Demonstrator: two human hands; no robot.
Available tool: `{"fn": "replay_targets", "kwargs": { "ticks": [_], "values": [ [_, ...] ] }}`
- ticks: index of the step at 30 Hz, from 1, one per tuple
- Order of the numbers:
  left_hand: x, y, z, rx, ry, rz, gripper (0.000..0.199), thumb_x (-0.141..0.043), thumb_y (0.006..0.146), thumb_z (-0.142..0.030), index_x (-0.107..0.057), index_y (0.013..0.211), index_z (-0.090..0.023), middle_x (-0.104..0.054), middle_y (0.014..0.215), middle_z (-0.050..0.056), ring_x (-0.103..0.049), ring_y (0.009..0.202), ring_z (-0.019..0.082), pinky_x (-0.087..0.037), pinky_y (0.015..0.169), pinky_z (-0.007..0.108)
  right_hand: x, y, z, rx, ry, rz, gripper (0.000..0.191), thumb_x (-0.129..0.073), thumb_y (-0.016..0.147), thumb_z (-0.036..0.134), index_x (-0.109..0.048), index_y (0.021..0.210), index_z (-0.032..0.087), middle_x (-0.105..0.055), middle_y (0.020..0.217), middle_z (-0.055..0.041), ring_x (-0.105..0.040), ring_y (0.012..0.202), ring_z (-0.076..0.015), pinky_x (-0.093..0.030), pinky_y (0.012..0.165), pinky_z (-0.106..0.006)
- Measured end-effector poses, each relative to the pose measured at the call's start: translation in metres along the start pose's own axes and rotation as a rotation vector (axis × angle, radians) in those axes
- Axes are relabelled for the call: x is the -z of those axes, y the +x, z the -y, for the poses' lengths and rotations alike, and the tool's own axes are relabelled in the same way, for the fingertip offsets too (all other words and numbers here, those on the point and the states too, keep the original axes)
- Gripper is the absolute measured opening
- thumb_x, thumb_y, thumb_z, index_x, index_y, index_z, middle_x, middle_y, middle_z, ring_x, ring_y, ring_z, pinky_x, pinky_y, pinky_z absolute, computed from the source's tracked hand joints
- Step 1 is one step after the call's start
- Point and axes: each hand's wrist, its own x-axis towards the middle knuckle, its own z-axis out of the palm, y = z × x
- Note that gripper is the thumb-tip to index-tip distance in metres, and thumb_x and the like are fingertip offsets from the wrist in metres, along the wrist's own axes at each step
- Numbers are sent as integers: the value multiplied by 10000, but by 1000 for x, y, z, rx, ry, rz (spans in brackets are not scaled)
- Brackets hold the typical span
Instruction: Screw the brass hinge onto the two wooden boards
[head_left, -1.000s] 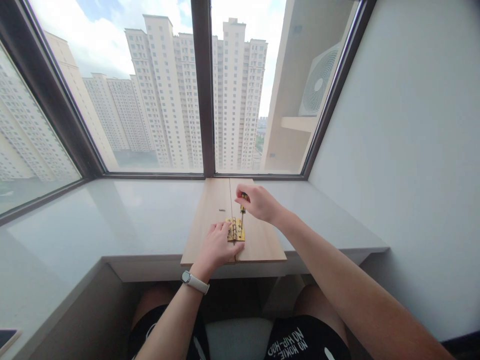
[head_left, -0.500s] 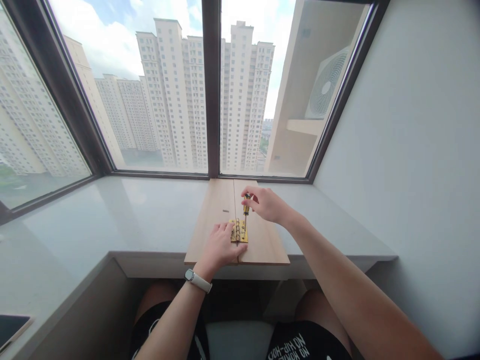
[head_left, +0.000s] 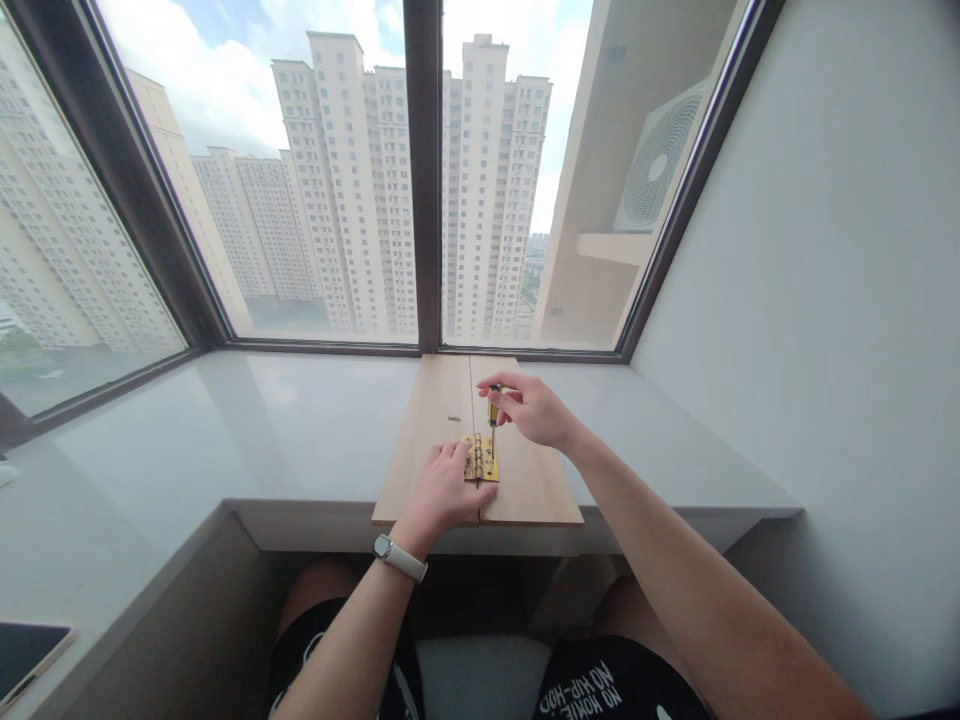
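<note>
A brass-coloured hinge (head_left: pixel 488 462) lies across the seam between two pale wooden boards (head_left: pixel 420 452). My left hand (head_left: pixel 442 487) steadies it, fingertips on its left leaf and thumb stretched along its near edge. In my right hand (head_left: pixel 525 405) is a screwdriver (head_left: pixel 493 410) with a yellow and black handle, pinched near the top. The screwdriver stands nearly upright, its tip down on the hinge's right leaf. Whether a screw sits under the tip is too small to tell. Beyond the hinge, a small pile of screws or similar metal bits (head_left: pixel 454 418) lies on the left board.
The boards rest on a white windowsill counter (head_left: pixel 300 430), their near ends overhanging its front edge. A window frame (head_left: pixel 427 200) stands behind, and a white wall (head_left: pixel 825 250) is at the right. A dark-screened device (head_left: pixel 30 655) lies at the lower left.
The fingers of my right hand have shifted slightly around the screwdriver handle, with the index finger straighter. My left hand stays on the hinge. The whole view has moved a little.
</note>
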Motion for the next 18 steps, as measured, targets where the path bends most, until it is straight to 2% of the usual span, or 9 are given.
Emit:
{"fn": "replay_targets", "kwargs": {
  "ticks": [2, 4, 10, 12, 15, 18],
  "values": [
    [0, 0, 0, -5, 1, -7, 771, -643, 798, -632, -497, 1422, -205, -586, 1343, 129, -472, 1252, 340, -357, 1097, 439, 3, 0, -1, -15, 45, 42, 328, -568, 958, 364, -698, 1216, 211, -725, 1119, -87, -643, 636, -128, -534, 629, -300],
    [-1, 0, 0, -6, 1, -11, 763, -642, 798, -632, -500, 1416, -207, -590, 1336, 129, -475, 1247, 339, -360, 1094, 437, 5, -1, -2, -21, 64, 40, 344, -550, 963, 344, -695, 1242, 204, -724, 1163, -98, -625, 639, -123, -533, 642, -309],
    [0, 1, 0, 1, 1, 0, 752, -640, 798, -630, -505, 1406, -208, -589, 1341, 132, -472, 1251, 343, -354, 1096, 443, 0, -4, -7, 62, -101, -183, 265, -681, 887, 377, -770, 1067, 205, -737, 860, -52, -628, 754, -175, -487, 673, -310],
    [0, 0, -1, 7, 4, 5, 745, -640, 798, -627, -506, 1401, -210, -590, 1340, 131, -471, 1252, 343, -355, 1096, 442, -4, -4, -11, 73, -117, -271, 239, -723, 854, 384, -761, 1006, 203, -729, 855, -48, -636, 771, -177, -480, 671, -306],
    [1, 0, -2, 8, 1, 5, 735, -638, 801, -621, -506, 1396, -209, -594, 1332, 130, -474, 1252, 342, -359, 1092, 436, -9, -4, -17, 77, -9, -309, 229, -761, 821, 385, -704, 946, 202, -749, 1045, -86, -673, 927, -204, -493, 669, -290],
    [1, -1, -2, 6, -9, 5, 737, -644, 799, -617, -503, 1398, -211, -592, 1335, 130, -475, 1254, 342, -362, 1091, 435, -12, -4, -19, 37, 169, -265, 264, -772, 816, 400, -648, 955, 213, -734, 1188, -105, -689, 1020, -227, -504, 616, -266]
  ]
}}
